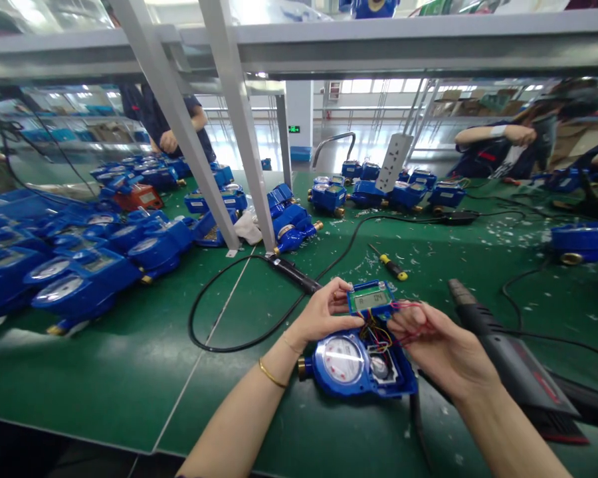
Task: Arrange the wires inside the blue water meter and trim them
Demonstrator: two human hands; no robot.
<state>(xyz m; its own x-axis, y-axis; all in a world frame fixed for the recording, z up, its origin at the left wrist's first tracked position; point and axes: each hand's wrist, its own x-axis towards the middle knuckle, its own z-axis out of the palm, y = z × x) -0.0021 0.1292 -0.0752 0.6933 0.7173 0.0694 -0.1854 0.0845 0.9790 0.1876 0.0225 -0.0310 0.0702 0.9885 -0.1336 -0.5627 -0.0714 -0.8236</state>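
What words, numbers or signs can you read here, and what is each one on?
Nothing is legible.
Print on the meter dial: blurred.
The screen on the board in the left hand and right hand: no digits readable.
The green sign on the pillar: too small.
The red label on the black tool: blurred.

I am working in a factory assembly hall: blue water meters are crowding the green bench, co-workers are sitting alongside.
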